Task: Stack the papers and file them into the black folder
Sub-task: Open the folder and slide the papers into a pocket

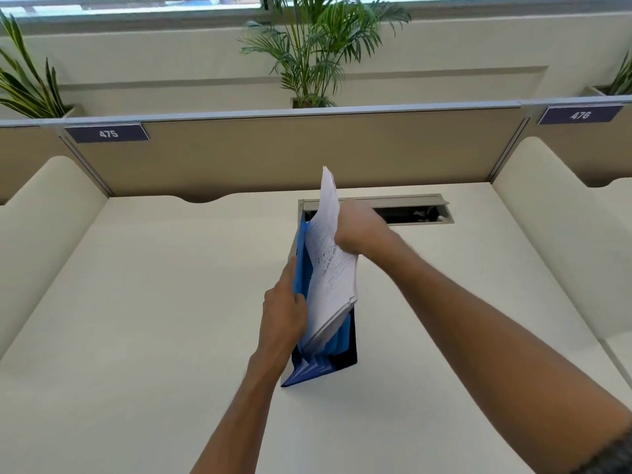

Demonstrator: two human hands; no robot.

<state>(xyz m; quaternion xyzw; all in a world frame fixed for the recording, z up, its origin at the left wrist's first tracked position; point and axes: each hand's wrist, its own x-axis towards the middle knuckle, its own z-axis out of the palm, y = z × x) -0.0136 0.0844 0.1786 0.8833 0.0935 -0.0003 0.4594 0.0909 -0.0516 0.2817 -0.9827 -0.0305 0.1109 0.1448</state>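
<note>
A black expanding folder (347,350) with blue inner dividers stands upright on the cream desk (154,319), its pockets spread open at the top. A thick stack of printed white papers (330,268) sits on edge with its lower part inside one pocket and its top sticking out above the folder. My right hand (355,230) grips the stack's upper right edge. My left hand (285,313) holds the folder's left wall and blue dividers, pulling the pocket apart. The folder's far side is hidden behind the papers.
A grey cable hatch (410,210) lies open in the desk just behind the folder. A tan partition (273,152) with labels 475 and 476 closes the back. Rounded cream side dividers (44,227) flank the desk. Potted palms (314,46) stand beyond.
</note>
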